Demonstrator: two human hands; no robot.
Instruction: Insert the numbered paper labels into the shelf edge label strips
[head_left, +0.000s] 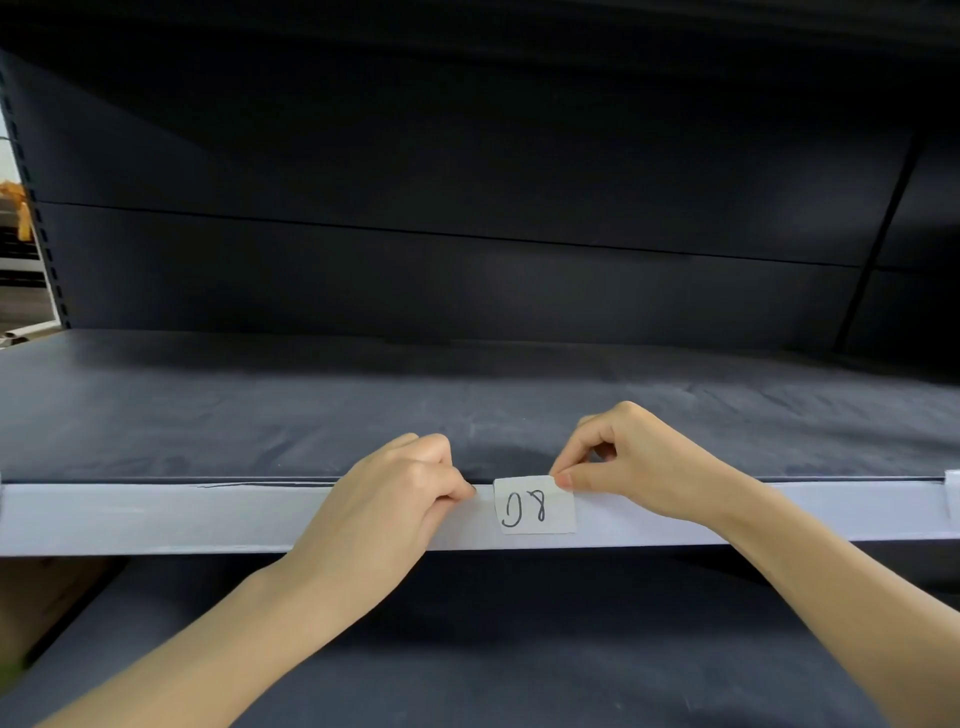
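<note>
A small white paper label (535, 505) with "08" handwritten on it sits against the pale shelf edge label strip (156, 517), its top edge sticking slightly above the strip. My right hand (631, 462) pinches the label's upper right corner between thumb and forefinger. My left hand (395, 499) is closed on the strip's top edge just left of the label, fingertips at the lip. Whether the label is tucked behind the strip's clear cover I cannot tell.
The dark shelf board (260, 410) lies behind the strip, with a dark back panel (467, 182) above. A lower dark shelf (519, 649) runs beneath my forearms. A slotted upright (39, 218) stands at the far left.
</note>
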